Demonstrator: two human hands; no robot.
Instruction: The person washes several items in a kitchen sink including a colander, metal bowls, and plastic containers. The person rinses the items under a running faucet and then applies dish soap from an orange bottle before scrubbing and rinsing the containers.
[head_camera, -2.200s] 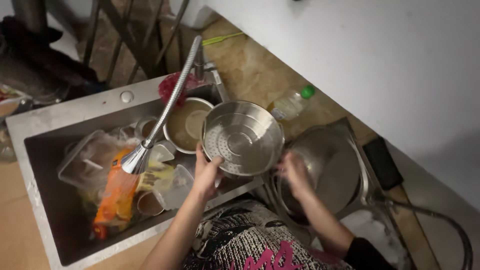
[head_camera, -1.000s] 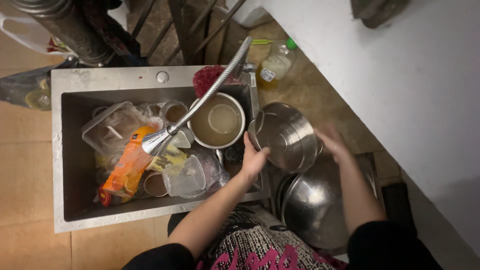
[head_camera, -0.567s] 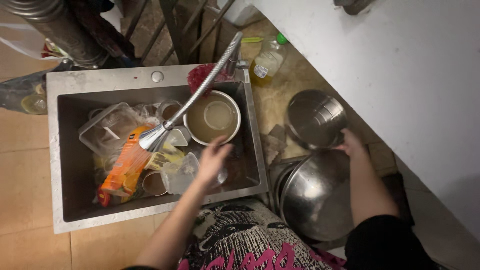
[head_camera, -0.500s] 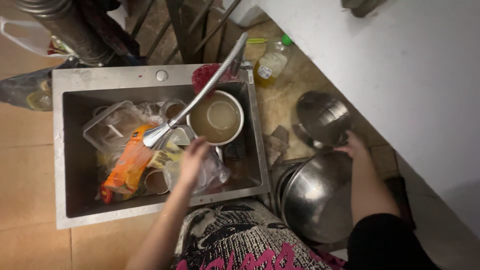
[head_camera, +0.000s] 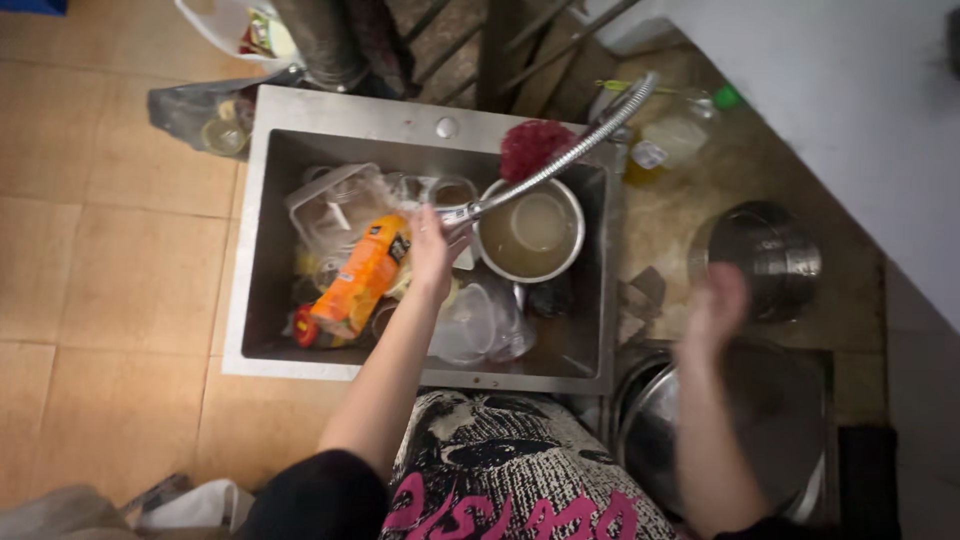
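Over the cluttered steel sink (head_camera: 262, 250), the left hand (head_camera: 432, 250) has its fingers clenched around the spray head of the flexible metal tap hose (head_camera: 560, 165), just beside the water-filled round metal pot (head_camera: 530, 232). Right hand (head_camera: 715, 312) hangs blurred and released above the bench (head_camera: 700, 190), near the upturned steel bowl (head_camera: 768, 258).

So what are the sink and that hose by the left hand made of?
The sink looks like brushed stainless steel: dull grey with a soft sheen. The hose by the left hand looks like ribbed, shiny flexible metal, though chromed plastic is possible.
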